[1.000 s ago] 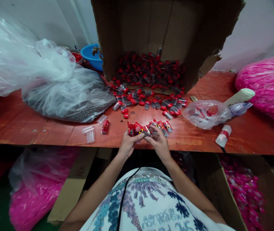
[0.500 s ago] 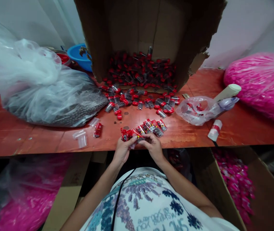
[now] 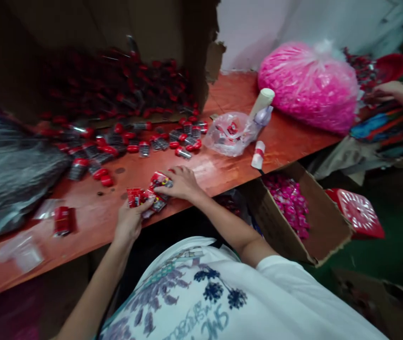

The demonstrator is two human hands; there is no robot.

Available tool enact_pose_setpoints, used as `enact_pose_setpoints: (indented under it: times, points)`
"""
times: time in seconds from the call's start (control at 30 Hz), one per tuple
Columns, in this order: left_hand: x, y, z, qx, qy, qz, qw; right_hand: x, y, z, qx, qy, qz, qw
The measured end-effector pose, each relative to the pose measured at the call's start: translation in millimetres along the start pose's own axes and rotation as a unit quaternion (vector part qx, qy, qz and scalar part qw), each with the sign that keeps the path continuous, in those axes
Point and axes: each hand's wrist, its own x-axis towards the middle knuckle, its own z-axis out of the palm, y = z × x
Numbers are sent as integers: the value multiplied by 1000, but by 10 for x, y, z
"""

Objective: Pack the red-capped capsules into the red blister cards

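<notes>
Small red printed packets (image 3: pixel 159 179) lie bunched between my two hands near the front of the table. My left hand (image 3: pixel 129 223) is closed, pinching red packets (image 3: pixel 135 196) at their lower edge. My right hand (image 3: pixel 183 183) curls over the rest of the bunch from the right, its fingers closed round the packets. How many each hand has hold of is hidden. Just beyond lie small clear bottles with red caps and dark contents (image 3: pixel 144 149). A red wrapped roll (image 3: pixel 62 220) and clear plastic pieces (image 3: pixel 28 252) lie to the left.
A cardboard box (image 3: pixel 197 56) on its side holds many more bottles. Right of it are a clear plastic bag (image 3: pixel 227 137), a white roll (image 3: pixel 258 155) and a pink-filled sack (image 3: pixel 304 89). Another person's hand (image 3: pixel 394 92) is at far right. An open carton (image 3: pixel 323 236) stands below.
The view has swung to the right. My right hand has moved from pinching beside the left hand to covering the packets that lay spread on the table; these are now bunched together.
</notes>
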Motion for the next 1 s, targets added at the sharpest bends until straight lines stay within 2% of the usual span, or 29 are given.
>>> enact_pose_setpoints:
  times: [0.1, 0.17, 0.27, 0.4, 0.5, 0.57, 0.67, 0.77, 0.8, 0.87, 0.93, 1.0]
  points:
    - [-16, -51, 204, 23, -40, -12, 999, -174, 34, -28, -31, 21, 34, 999]
    - [-79, -146, 394, 36, -66, -29, 997, -376, 193, -144, -37, 37, 60, 997]
    - [-223, -379, 806, 53, -120, -40, 991, -770, 597, -379, -32, 77, 103, 991]
    - [-390, -735, 1481, 63, -240, -16, 969, -1350, 1228, -587, 0, 166, 161, 973]
    - [-473, -929, 1899, 105, -334, 27, 936, -1727, 1654, -555, 64, 251, 199, 945]
    - [-513, -1006, 2076, 131, -369, 54, 919, -1916, 1887, -455, 139, 285, 222, 922]
    - [-543, -1039, 2167, 143, -377, 48, 914, -2079, 2105, -282, 250, 334, 285, 863]
    - [-542, -971, 2091, 107, -348, -33, 931, -2085, 2067, -197, 315, 375, 339, 803]
    - [-540, -930, 2044, 88, -332, -68, 937, -2054, 1988, -196, 328, 377, 342, 796]
    - [-543, -830, 1936, 49, -300, -121, 945, -1953, 1741, -221, 355, 360, 326, 799]
    - [-551, -727, 1824, 12, -271, -138, 953, -1816, 1426, -256, 405, 312, 287, 810]
    - [-556, -637, 1712, -16, -239, -135, 961, -1664, 1111, -275, 478, 255, 245, 804]
